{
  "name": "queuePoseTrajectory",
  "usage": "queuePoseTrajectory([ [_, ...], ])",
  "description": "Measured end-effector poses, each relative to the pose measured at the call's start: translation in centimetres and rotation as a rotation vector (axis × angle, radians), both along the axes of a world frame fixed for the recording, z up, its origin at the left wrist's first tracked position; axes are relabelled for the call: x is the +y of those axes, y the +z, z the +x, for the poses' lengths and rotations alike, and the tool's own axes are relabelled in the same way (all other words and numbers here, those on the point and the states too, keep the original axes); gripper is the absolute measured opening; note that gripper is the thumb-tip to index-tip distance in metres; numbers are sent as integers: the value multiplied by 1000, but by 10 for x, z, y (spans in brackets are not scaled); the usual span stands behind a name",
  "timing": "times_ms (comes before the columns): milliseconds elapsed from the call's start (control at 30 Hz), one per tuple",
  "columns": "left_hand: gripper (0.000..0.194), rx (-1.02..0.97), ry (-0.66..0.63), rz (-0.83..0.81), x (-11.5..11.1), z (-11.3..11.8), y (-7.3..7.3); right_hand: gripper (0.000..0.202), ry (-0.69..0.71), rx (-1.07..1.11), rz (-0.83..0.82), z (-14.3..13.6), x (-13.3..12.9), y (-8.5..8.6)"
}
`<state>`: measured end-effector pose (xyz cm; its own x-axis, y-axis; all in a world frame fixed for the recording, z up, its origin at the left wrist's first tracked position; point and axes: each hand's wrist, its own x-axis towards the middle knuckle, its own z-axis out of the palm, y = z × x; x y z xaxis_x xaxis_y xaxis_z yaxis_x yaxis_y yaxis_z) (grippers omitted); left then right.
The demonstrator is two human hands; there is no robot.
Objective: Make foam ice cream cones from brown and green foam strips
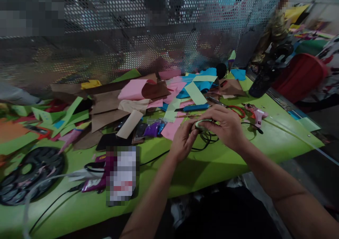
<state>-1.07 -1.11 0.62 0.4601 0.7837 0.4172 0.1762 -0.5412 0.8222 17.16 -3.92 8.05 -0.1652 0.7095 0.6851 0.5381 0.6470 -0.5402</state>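
Note:
Both hands meet above the green table, around a small pale green and dark piece (202,123). My left hand (184,140) is closed on its left side, thumb and fingers pressed to it. My right hand (225,125) pinches the same piece from the right. Fingers cover much of the piece, so its full shape is hidden. Below and behind the hands lies a coiled black cable (208,140). A blue cutter (196,107) lies just beyond them, and red-handled scissors (237,110) are behind my right hand.
A pink glue gun (255,115) lies at the right of the green table (206,175). Coloured paper and felt (135,89) are heaped along the back. At left are a purple glue gun (92,184) and a black round tray (58,157). A perforated metal screen (127,52) stands behind.

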Motion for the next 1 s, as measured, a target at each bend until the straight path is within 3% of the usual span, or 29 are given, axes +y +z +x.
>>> queuePoseTrajectory([
  [333, 43, 56, 28, 9, 0, 1, -2, 8, 103, 27, -152, 3, 8, 3],
  [600, 44, -27, 91, -89, -5, 3, -6, 10, 90, 11, -135, -2, 7, 2],
  [800, 33, -70, 117, -84, -5, 4, -8, 13, 81, -4, -96, -3, 6, 2],
  [1000, 39, -182, 119, -9, -3, 6, -15, 9, 54, 7, -96, -6, 6, 2],
])
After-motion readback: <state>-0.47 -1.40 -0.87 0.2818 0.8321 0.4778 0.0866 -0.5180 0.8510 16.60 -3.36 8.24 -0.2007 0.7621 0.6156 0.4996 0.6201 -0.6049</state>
